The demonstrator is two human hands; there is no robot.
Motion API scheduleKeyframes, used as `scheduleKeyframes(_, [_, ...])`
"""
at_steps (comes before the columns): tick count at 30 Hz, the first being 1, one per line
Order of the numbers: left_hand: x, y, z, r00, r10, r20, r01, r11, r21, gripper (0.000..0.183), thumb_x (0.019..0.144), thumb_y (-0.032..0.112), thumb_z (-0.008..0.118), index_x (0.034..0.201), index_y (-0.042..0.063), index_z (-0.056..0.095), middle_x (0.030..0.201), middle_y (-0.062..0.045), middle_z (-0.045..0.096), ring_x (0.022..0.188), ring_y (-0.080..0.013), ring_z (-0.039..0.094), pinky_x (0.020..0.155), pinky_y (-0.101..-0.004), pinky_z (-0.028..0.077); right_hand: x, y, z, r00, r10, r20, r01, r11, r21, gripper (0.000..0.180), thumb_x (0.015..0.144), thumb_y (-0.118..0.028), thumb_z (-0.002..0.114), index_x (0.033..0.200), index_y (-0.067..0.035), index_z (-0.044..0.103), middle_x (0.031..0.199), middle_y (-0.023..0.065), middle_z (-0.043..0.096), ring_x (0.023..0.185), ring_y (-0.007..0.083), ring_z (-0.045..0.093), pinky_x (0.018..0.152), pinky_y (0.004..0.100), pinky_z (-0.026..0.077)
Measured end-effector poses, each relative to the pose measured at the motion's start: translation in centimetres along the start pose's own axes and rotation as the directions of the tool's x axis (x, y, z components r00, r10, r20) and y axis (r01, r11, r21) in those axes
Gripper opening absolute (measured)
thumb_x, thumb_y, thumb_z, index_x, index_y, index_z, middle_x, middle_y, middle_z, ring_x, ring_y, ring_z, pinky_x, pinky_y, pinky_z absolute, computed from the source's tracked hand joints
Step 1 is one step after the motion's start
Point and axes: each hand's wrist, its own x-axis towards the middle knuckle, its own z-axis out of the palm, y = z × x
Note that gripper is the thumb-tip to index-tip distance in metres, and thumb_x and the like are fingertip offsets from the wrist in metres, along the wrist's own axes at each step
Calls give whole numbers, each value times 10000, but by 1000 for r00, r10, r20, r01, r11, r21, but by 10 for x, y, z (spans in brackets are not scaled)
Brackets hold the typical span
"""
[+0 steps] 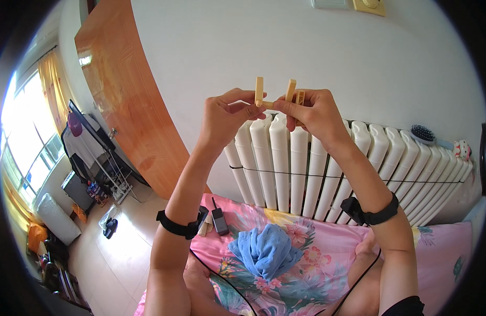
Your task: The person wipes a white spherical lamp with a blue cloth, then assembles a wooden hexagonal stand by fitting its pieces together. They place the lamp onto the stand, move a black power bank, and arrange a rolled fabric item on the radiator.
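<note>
Raised in front of the white wall, my left hand [237,106] grips an upright pale-yellow plastic block [259,91] between its fingers. My right hand [309,108] is closed on more pale-yellow plastic pieces [291,90], two of which stick up past the fingers. A short pale-yellow bar [268,105] spans the gap between both hands; whether all the pieces are joined cannot be told. Below the hands, a crumpled blue cloth [264,252] lies on a pink floral bedsheet [318,276].
A white radiator [300,170] stands behind the bed, with a hairbrush [423,134] and a small figurine [462,150] on top. A black handheld device with an antenna [220,222] lies near my left forearm. Black cables run from the arm straps. An orange wooden door [128,102] is at the left.
</note>
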Motion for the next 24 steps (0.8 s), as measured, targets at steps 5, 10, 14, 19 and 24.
scheduleKeyframes(5, [1, -5, 2, 999, -49, 2, 49, 998, -28, 255, 949, 114, 729, 1146, -47, 719, 952, -85, 729, 782, -157, 722, 756, -279, 602, -1, 1, -1, 996, 71, 47, -73, 997, 23, 266, 947, -264, 727, 1035, -13, 733, 639, 19, 624, 559, 71, 560, 505, 231, 374])
scheduleKeyframes(10, [4, -17, 1, 994, -75, -85, 73, 997, -29, 232, 961, 113, 709, 1134, -41, 722, 927, -78, 713, 726, -143, 703, 705, -274, 593, 4, 8, -4, 994, 104, -41, -96, 982, 164, 322, 993, -294, 638, 1161, -22, 669, 764, 31, 627, 709, 107, 590, 573, 263, 427])
scheduleKeyframes(14, [4, -24, 2, 989, -63, -133, 62, 998, -9, 188, 964, 60, 676, 1124, -27, 725, 901, -74, 696, 681, -128, 680, 669, -276, 584, 9, 17, -6, 999, 40, -35, -25, 931, 363, 325, 1049, -223, 507, 1258, -3, 625, 933, 60, 634, 930, 143, 605, 735, 298, 505])
scheduleKeyframes(19, [5, -25, 1, 986, -61, -154, 66, 998, 24, 165, 963, 23, 651, 1105, -13, 726, 898, -77, 687, 655, -122, 665, 646, -276, 577, 15, 26, -4, 996, -69, -61, 86, 936, 340, 347, 1067, -197, 517, 1330, 11, 607, 948, 55, 647, 985, 163, 632, 968, 336, 536])
scheduleKeyframes(24, [4, -25, 3, 981, -77, -179, 83, 996, 27, 161, 967, 54, 661, 1097, -20, 721, 913, -75, 672, 633, -122, 653, 608, -273, 562, 13, 24, -4, 986, -138, -96, 154, 970, 189, 336, 1022, -180, 625, 1296, 12, 642, 990, 87, 693, 937, 168, 678, 854, 330, 607])
